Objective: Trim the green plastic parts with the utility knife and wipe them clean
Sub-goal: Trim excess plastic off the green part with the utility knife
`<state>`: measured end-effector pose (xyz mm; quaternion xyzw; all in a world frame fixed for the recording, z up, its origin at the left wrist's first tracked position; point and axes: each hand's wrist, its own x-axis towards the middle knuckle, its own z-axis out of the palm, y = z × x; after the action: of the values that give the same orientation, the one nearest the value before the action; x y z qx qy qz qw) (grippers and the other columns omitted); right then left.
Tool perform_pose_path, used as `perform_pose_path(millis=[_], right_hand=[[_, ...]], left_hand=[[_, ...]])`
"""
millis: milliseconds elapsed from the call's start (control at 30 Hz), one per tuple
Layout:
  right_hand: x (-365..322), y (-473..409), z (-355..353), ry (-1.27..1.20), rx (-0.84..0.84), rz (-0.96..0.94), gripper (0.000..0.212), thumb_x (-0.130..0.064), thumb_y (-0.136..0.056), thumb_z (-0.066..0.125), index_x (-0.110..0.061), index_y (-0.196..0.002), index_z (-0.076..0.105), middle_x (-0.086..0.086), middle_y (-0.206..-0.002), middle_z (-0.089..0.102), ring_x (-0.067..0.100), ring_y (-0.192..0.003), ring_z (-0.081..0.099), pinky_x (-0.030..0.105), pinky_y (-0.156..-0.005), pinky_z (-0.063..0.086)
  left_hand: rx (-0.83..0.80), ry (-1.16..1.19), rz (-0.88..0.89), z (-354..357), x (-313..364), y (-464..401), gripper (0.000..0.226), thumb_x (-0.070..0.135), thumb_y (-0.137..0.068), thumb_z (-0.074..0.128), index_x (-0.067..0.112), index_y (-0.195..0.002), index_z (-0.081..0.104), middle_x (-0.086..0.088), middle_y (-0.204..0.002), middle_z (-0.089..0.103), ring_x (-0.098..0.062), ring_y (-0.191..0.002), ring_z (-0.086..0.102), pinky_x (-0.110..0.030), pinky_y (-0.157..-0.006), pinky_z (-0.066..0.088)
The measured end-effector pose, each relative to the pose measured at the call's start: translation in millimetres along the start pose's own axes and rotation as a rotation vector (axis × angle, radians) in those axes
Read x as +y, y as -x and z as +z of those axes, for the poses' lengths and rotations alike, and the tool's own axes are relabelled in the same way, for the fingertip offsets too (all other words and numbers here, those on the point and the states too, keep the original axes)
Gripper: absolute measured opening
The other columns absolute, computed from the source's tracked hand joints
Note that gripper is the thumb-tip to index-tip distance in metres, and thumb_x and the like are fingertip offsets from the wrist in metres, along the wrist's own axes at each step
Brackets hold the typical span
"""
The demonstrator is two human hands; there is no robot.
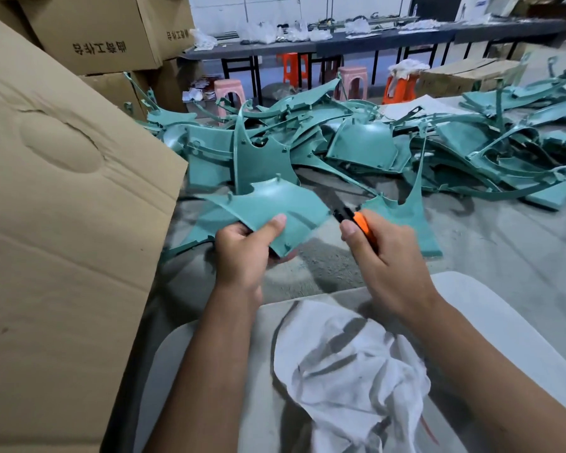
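My left hand [245,250] grips a curved green plastic panel [268,207] by its near edge, thumb on top, holding it above the floor. My right hand [383,253] holds an orange and black utility knife [356,220], its tip pointing up and left, close to the panel's right edge. Whether the blade touches the panel is blurred. A white, grey-stained rag [347,364] lies on my lap below both forearms.
A large pile of green plastic parts [356,148] covers the floor ahead and to the right. A big cardboard box [56,223] stands at my left, with more boxes [95,31] stacked behind. Plastic stools [352,81] and a long bench [340,40] stand farther back.
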<state>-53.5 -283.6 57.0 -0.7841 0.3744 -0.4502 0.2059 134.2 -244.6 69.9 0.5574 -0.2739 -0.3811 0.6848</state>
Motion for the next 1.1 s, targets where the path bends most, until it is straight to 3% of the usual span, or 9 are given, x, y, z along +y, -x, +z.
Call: perform_pose_path(millis=[167, 433, 633, 767, 833, 933, 1000, 1100], right_hand=[[-7.0, 4.4, 4.8, 0.082, -0.085, -0.046, 0.046, -0.050, -0.102, 0.047, -0.018, -0.070, 0.043, -0.002, -0.053, 0.042, 0.023, -0.052, 0.044, 0.046, -0.051, 0.038], [-14.1, 7.6, 10.8, 0.231, -0.149, -0.112, 0.046, -0.055, -0.102, 0.045, -0.023, -0.069, 0.038, -0.004, -0.051, 0.041, 0.018, -0.049, 0.044, 0.034, -0.049, 0.025], [4.7, 0.7, 8.8, 0.407, 0.058, -0.027, 0.045, -0.051, -0.104, 0.049, -0.022, -0.070, 0.043, -0.008, -0.050, 0.042, 0.011, -0.046, 0.042, 0.029, -0.046, 0.024], [21.8, -7.5, -6.5, 0.525, 0.206, 0.200, 0.045, -0.048, -0.104, 0.050, -0.017, -0.072, 0.045, -0.005, -0.054, 0.042, 0.026, -0.051, 0.042, 0.031, -0.049, 0.023], [18.5, -6.0, -8.1, 0.413, 0.189, 0.098, 0.042, -0.045, -0.105, 0.051, -0.019, -0.072, 0.047, -0.007, -0.053, 0.043, 0.017, -0.047, 0.042, 0.029, -0.046, 0.025], [1.7, 0.5, 0.6, 0.208, 0.011, -0.168, 0.040, -0.044, -0.105, 0.051, -0.020, -0.074, 0.049, -0.008, -0.054, 0.047, 0.015, -0.046, 0.045, 0.033, -0.044, 0.035], [-3.7, 0.5, 7.9, 0.236, -0.038, -0.187, 0.042, -0.049, -0.104, 0.049, -0.019, -0.074, 0.047, -0.007, -0.054, 0.045, 0.019, -0.048, 0.044, 0.036, -0.046, 0.035], [3.9, -4.5, 6.4, 0.356, 0.094, -0.118, 0.038, -0.043, -0.105, 0.053, -0.025, -0.072, 0.043, -0.012, -0.051, 0.040, 0.008, -0.043, 0.040, 0.025, -0.043, 0.023]], left_hand=[[0.082, 0.211, -0.074, 6.8, 8.4, -0.5, 0.010, 0.001, -0.088, 0.074, 0.009, -0.083, 0.071, -0.001, -0.073, 0.076, -0.013, -0.064, 0.072, -0.025, -0.050, 0.056], [0.128, 0.232, -0.077, 14.7, 8.7, 4.2, 0.012, 0.004, -0.086, 0.077, 0.013, -0.080, 0.071, 0.003, -0.068, 0.073, -0.010, -0.061, 0.071, -0.025, -0.049, 0.055], [0.076, 0.233, -0.136, 10.7, 10.1, 6.3, 0.011, 0.004, -0.086, 0.076, 0.014, -0.085, 0.071, -0.004, -0.080, 0.076, -0.018, -0.064, 0.072, -0.028, -0.049, 0.057], [0.061, 0.224, -0.128, 11.2, 11.2, 8.1, 0.012, 0.003, -0.087, 0.075, 0.014, -0.085, 0.071, -0.002, -0.078, 0.075, -0.015, -0.061, 0.072, -0.027, -0.047, 0.056], [0.065, 0.226, -0.122, 12.4, 10.2, 9.4, 0.012, 0.003, -0.086, 0.075, 0.014, -0.085, 0.071, -0.002, -0.078, 0.075, -0.016, -0.062, 0.072, -0.027, -0.047, 0.056], [0.076, 0.245, -0.123, 12.6, 11.8, 9.9, 0.011, 0.003, -0.086, 0.076, 0.012, -0.081, 0.072, -0.006, -0.081, 0.076, -0.017, -0.065, 0.073, -0.027, -0.048, 0.056], [0.067, 0.261, -0.125, 10.6, 13.7, 8.6, 0.009, 0.003, -0.086, 0.076, 0.011, -0.082, 0.072, -0.007, -0.083, 0.076, -0.017, -0.066, 0.073, -0.027, -0.048, 0.056], [0.037, 0.270, -0.135, 6.3, 15.5, 8.4, 0.008, 0.003, -0.087, 0.075, 0.011, -0.087, 0.072, -0.007, -0.083, 0.076, -0.019, -0.065, 0.073, -0.027, -0.047, 0.056]])
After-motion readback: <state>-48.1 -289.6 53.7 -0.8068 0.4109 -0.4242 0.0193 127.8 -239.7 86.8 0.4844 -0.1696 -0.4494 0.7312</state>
